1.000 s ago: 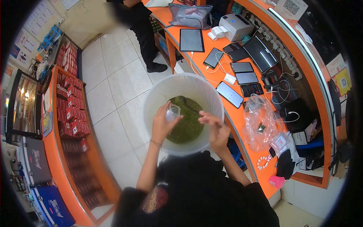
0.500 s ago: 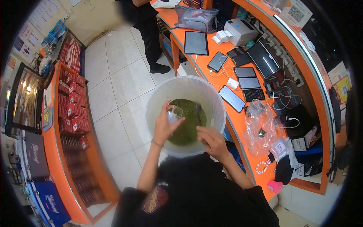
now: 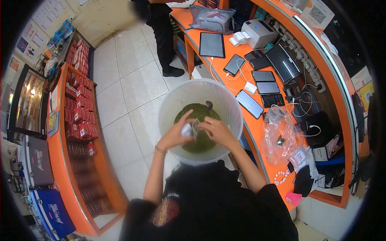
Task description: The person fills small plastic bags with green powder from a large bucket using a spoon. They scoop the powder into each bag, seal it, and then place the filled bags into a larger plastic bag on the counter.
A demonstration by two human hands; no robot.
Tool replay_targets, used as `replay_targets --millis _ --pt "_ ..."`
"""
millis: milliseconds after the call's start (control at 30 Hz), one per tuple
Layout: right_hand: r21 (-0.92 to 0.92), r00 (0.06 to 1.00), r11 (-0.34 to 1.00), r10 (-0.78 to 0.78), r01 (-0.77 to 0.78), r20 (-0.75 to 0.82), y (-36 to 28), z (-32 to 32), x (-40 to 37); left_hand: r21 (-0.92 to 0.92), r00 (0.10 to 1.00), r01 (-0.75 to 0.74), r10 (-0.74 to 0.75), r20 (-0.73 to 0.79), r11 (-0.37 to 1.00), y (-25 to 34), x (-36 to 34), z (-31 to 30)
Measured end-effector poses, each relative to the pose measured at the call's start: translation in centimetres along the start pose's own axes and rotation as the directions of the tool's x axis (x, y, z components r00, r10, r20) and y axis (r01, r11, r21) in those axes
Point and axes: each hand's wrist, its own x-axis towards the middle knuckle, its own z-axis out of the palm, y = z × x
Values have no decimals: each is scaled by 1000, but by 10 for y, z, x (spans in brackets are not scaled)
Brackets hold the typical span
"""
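Observation:
A big translucent tub [image 3: 165, 105] stands in front of me with dark green, fine-grained material [image 3: 189, 110] in its bottom. Over it my left hand [image 3: 177, 134] curls around a small clear plastic container [image 3: 194, 125]; whether it is a cup or a bag I cannot make out. From the other side, the bent fingers of my right hand [image 3: 219, 131] pinch at this container's upper edge. Just beyond my right fingers, a dark spoon [image 3: 209, 105] rests in the tub, touched by neither hand; part of it is hidden.
Along the right runs an orange counter [image 3: 257, 132] with phones, a tablet [image 3: 212, 45], a label printer [image 3: 258, 33], cables and a clear plastic bag [image 3: 277, 132]. An orange shelf of red boxes [image 3: 82, 112] stands left. Beyond the tub stands a person in dark trousers [image 3: 162, 42].
My right hand has let go of the spoon and moved left to the clear container. The spoon now rests in the tub. My left hand still holds the container, slightly more to the right.

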Motion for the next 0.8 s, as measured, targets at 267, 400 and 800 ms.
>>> replay_targets --millis 267,400,800 --pt "301 965 927 253 -222 -67 1 16 2 45 972 47 -35 -233 998 7 -8 12" --pt "477 893 824 422 -306 -156 -9 8 0 -134 951 104 -138 -278 985 6 -10 14" --pt "692 864 700 447 -175 -233 -7 8 -10 -451 881 46 -249 -403 891 16 3 21"
